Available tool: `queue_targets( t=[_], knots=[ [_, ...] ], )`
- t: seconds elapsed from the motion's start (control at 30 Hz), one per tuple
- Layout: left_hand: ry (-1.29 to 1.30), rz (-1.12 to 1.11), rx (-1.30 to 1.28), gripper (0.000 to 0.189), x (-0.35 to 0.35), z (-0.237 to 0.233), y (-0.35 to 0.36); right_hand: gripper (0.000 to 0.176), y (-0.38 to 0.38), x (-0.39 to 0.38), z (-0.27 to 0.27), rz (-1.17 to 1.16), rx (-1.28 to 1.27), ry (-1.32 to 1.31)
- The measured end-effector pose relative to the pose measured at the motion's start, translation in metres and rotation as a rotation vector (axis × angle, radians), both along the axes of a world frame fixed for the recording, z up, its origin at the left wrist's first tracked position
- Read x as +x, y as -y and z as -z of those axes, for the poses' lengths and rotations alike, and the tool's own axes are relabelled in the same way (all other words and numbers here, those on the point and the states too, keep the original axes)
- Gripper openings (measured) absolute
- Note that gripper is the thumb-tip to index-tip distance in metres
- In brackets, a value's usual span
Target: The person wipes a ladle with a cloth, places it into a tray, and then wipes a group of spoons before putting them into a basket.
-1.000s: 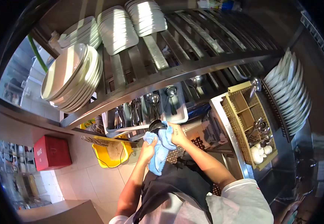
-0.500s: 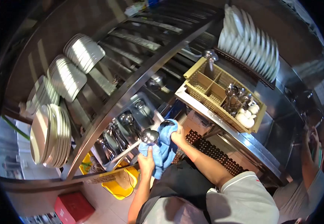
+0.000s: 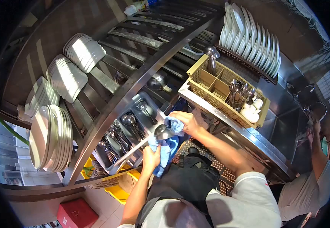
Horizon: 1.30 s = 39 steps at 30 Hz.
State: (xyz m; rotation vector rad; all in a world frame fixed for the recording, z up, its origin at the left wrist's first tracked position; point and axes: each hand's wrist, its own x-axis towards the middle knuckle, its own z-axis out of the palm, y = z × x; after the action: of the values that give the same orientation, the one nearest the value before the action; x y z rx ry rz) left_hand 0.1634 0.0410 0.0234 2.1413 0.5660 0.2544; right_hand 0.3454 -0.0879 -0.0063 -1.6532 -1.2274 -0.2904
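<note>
Between my hands is a shiny metal ladle (image 3: 163, 132), its round bowl facing up and its handle hidden by the cloth and fingers. My left hand (image 3: 151, 157) is closed below the bowl, around the ladle and part of a blue cloth (image 3: 168, 149). Above and to the right, my right hand (image 3: 187, 123) grips a bunched end of the same cloth beside the bowl. Just left of them sits a metal tray (image 3: 148, 123) whose compartments hold ladles (image 3: 128, 119), spoons and other cutlery.
A yellow divided basket (image 3: 220, 99) with cutlery and white spoons stands on the counter at right. Plates (image 3: 250, 41) fill a rack behind it. Stacked bowls and plates (image 3: 53, 138) line the slatted shelf at left. Another person (image 3: 309, 190) works at the sink on the right.
The ladle's bowl has shifted up and right and tilted. My right hand has moved slightly up and right, bunching the cloth beside the bowl; my left hand has shifted little.
</note>
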Motion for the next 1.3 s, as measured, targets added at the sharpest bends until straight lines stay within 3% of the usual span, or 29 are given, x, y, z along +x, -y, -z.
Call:
queue_targets(
  t=[0.17,0.23,0.3,0.37,0.4,0.43,0.5,0.57,0.63,0.73,0.77,0.83,0.87,0.9,0.97,1.0,1.03,1.1,1.13,1.17,1.23,1.3],
  knots=[
    [-0.048,-0.132,-0.371,0.021,-0.004,-0.01,0.007,0.023,-0.022,-0.02,-0.02,0.213,0.26,-0.064],
    [-0.026,-0.129,-0.507,0.021,-0.001,-0.011,0.008,0.022,-0.034,-0.025,-0.014,0.434,0.415,-0.268],
    [0.048,-0.194,-0.817,0.02,0.003,-0.002,0.009,0.019,-0.049,-0.03,0.003,0.481,0.56,-0.648],
    [0.031,-0.205,-0.832,0.02,0.007,0.006,0.01,0.017,-0.068,-0.029,0.033,0.287,1.202,-1.168],
    [-0.081,-0.188,-0.633,0.02,0.009,0.018,0.009,0.022,-0.074,-0.028,0.053,0.217,1.339,-1.401],
    [-0.188,-0.168,-0.429,0.019,0.012,0.027,0.008,0.027,-0.078,-0.03,0.053,0.4,1.272,-1.506],
    [-0.119,-0.201,-0.447,0.022,0.017,0.042,0.003,0.028,-0.078,-0.04,0.047,0.384,0.92,-1.659],
    [-0.034,-0.259,-0.517,0.034,0.01,0.05,0.004,0.014,-0.073,-0.048,0.083,0.022,0.914,-1.926],
    [0.008,-0.281,-0.561,0.039,0.008,0.057,0.001,0.012,-0.067,-0.062,0.075,-0.217,0.838,-1.93],
    [-0.15,-0.291,-0.526,0.04,0.0,0.074,-0.007,0.02,-0.051,-0.052,0.054,-0.24,0.847,-1.779],
    [-0.182,-0.294,-0.532,0.04,-0.003,0.078,-0.008,0.022,-0.05,-0.042,0.045,-0.001,0.789,-1.679],
    [-0.088,-0.191,-0.638,0.035,-0.001,0.03,0.008,0.024,-0.058,-0.018,0.035,-0.019,0.741,-1.186],
    [-0.064,-0.207,-0.732,0.028,0.001,0.025,0.01,0.022,-0.052,-0.02,0.006,-0.222,0.853,-1.502],
    [-0.04,-0.222,-0.826,0.021,0.005,0.019,0.011,0.021,-0.06,-0.022,0.005,0.101,0.588,-1.069],
    [0.068,-0.172,-0.976,0.018,0.011,-0.022,0.018,0.025,-0.058,-0.017,0.002,-0.008,0.612,-0.989],
    [0.074,-0.114,-0.855,0.02,0.01,-0.004,0.015,0.023,-0.061,-0.02,-0.002,0.034,0.691,-1.215],
    [0.078,-0.121,-0.853,0.02,0.01,-0.004,0.015,0.019,-0.079,-0.02,0.006,0.246,0.882,-1.364],
    [0.026,-0.216,-0.552,0.021,0.018,-0.005,0.015,0.018,-0.082,-0.03,0.004,0.107,1.166,-1.604],
    [0.034,-0.218,-0.552,0.021,0.022,-0.005,0.014,0.016,-0.083,-0.031,0.002,0.067,1.131,-1.727],
    [0.05,-0.235,-0.553,0.021,0.026,-0.003,0.013,0.015,-0.08,-0.042,0.003,0.136,1.01,-1.633],
    [0.059,-0.281,-0.561,0.022,0.023,0.007,0.013,0.02,-0.076,-0.062,0.036,0.519,0.338,-1.503],
    [0.015,-0.298,-0.568,0.019,0.022,0.021,0.007,0.024,-0.07,-0.085,0.045,0.229,0.707,-1.705]
  ],
)
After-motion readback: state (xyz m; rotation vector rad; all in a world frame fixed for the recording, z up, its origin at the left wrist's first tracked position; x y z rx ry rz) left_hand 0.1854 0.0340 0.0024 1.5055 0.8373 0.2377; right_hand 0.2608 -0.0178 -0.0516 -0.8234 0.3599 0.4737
